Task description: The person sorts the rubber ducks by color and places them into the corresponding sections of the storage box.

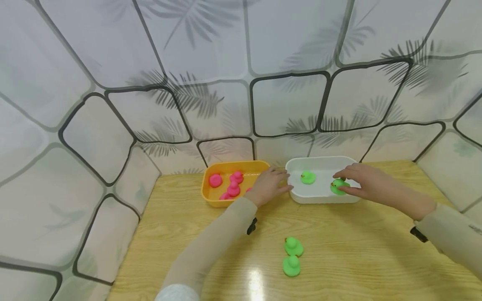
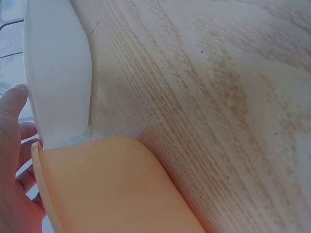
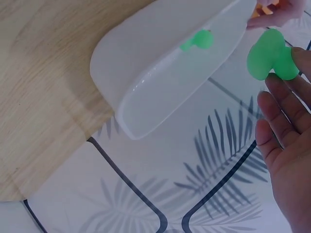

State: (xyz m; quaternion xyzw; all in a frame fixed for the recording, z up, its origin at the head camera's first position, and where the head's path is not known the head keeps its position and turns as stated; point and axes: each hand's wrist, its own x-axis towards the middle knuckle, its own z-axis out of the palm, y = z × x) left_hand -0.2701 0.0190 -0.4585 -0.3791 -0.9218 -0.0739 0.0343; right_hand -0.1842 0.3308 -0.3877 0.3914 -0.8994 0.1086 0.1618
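Note:
My right hand (image 1: 370, 183) pinches a green rubber duck (image 3: 272, 56) between thumb and fingers, held above the right part of the white basket (image 1: 324, 200). Another green duck (image 1: 308, 177) sits inside that basket, towards its left. My left hand (image 1: 268, 186) reaches over the right end of the orange basket (image 1: 222, 203). Its fingers are extended, and in the left wrist view the thumb (image 2: 19, 92) touches the white basket's rim. Several pink ducks (image 1: 233, 189) lie in the orange basket, some partly hidden by the left hand and arm.
Two green ducks, one (image 1: 293, 246) just behind the other (image 1: 291, 266), stand on the wooden table (image 1: 173, 242) in front of the baskets. A patterned wall (image 1: 286, 104) rises behind the table and along both sides.

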